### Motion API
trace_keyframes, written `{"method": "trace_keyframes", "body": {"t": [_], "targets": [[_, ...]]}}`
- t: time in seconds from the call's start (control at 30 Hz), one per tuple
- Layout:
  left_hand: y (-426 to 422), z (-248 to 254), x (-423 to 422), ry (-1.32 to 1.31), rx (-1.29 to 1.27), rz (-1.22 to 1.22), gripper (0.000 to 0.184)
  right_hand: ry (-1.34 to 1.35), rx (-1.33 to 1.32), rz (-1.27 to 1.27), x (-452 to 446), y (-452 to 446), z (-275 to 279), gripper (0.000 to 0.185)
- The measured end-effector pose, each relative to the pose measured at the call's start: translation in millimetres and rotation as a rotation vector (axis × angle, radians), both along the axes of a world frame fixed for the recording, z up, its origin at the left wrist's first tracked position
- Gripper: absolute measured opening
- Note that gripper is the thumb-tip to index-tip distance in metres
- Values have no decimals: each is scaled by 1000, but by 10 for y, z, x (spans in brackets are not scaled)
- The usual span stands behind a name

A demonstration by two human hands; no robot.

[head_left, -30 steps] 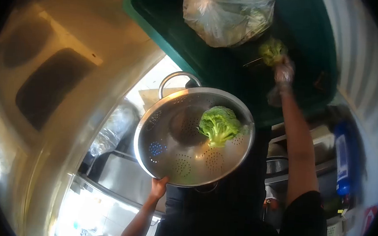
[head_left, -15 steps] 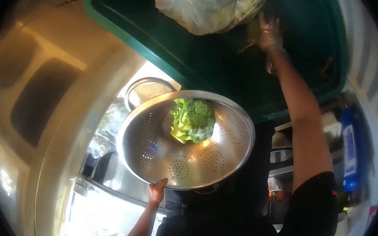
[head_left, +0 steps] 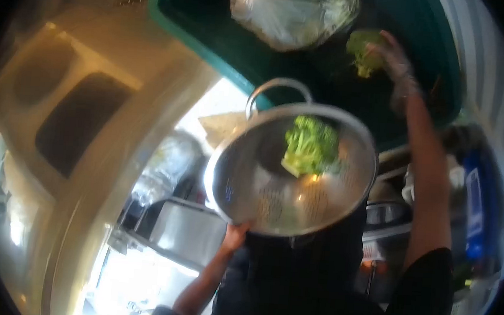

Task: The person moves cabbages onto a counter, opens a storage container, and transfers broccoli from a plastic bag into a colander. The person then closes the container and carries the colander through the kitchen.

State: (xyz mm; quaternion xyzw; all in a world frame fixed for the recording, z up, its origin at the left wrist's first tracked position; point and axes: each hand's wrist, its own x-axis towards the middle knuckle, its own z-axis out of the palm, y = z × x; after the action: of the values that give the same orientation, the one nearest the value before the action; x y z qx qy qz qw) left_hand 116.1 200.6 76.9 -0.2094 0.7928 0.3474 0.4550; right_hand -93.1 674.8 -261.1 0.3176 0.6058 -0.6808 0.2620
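Left hand (head_left: 236,235) closed, right arm (head_left: 430,165) stretched forward, right hand (head_left: 396,61) slightly blurred

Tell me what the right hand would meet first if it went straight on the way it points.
The broccoli in the bin, right by the fingers of the right hand. They may already touch it; blur and depth leave that unclear. Beyond it, the bag looks next.
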Motion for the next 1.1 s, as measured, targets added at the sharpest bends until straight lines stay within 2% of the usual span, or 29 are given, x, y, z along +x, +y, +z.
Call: {"method": "trace_keyframes", "body": {"t": [0.03, 0.1, 0.17, 0.2, 0.23, 0.27, 0.33, 0.37, 0.43, 0.5, 0.57, 0.6, 0.63, 0.67, 0.7, 0.73, 0.8, 0.83, 0.87, 0.9, 0.93, 0.97, 1.0, 1.07, 1.1], "targets": [[-104, -3, 52, -94, 8, 57, 17, 131, -162, -142, 104, 67, 294, 74], [10, 16, -281, -304, 13, 174, 22, 128, 17, -149, -115, -154, 1599, 75], [79, 3, -425, -249, 50, 194, 23, 247, 120, -173, -49, -327, 2582, 72], [122, -9, -503, -218, 74, 223, 25, 305, 87, -211, 9, -493, 2998, 71], [143, -46, -539, -187, 89, 219, 25, 362, 51, -245, 82, -597, 3308, 69], [105, -99, -552, -144, 107, 226, 22, 453, -4, -142, 174, -628, 3503, 67], [93, -61, -676, -101, 135, 232, 19, 545, -47, -33, 214, -595, 3602, 65], [87, -41, -748, -152, 110, 199, 21, 545, 12, 173, 223, -452, 3554, 61], [-101, -88, -765, -210, 82, 179, 23, 530, 66, 391, 138, -408, 3396, 58], [-488, -313, -657, -203, -214, -136, 44, 267, 442, 329, -96, -526, 3061, 48], [-169, -44, -1261, 85, 280, 337, 67, 210, 141, 245, -202, -705, 2496, 44], [-102, 66, -1583, 75, 171, 153, 69, 202, 120, 245, -268, -813, 2239, 44], [-79, 128, -1854, 55, 60, -32, 71, 272, -169, 200, -323, -939, 2002, 44], [-65, 104, -2026, 67, 22, -94, 70, 341, -457, 147, -356, -1080, 1813, 45], [-54, 43, -2192, 85, -10, -157, 69, 335, -474, 144, -380, -1222, 1674, 45], [-51, 0, -2375, 179, -30, -258, 67, 371, -605, 134, -401, -1349, 1576, 46], [-38, -255, -2629, 257, -34, -370, 66, 402, -225, 507, -671, -1348, 1950, 50], [-34, -467, -2715, 250, 8, -297, 59, 390, -227, 501, -635, -1347, 1946, 50], [-54, -656, -2768, 255, 48, -218, 54, 279, -401, 391, -649, -1351, 1935, 51], [-142, -912, -2683, 135, 204, -122, 53, 164, -570, 277, -667, -1338, 1912, 52], [-63, -935, -2604, -130, 193, -87, 48, 159, -563, 275, -692, -1281, 2021, 52], [34, -882, -2431, -187, 147, 40, 41, 334, -505, 358, -702, -1188, 2181, 53], [116, -843, -2450, -244, 211, 58, 37, 494, -449, 442, -662, -1141, 2323, 54], [168, -783, -2434, -303, 271, 86, 33, 365, -532, 499, -550, -1053, 2445, 55], [133, -845, -2426, -152, 181, -60, 31, 272, -606, 558, -577, -1032, 2482, 56]]}}
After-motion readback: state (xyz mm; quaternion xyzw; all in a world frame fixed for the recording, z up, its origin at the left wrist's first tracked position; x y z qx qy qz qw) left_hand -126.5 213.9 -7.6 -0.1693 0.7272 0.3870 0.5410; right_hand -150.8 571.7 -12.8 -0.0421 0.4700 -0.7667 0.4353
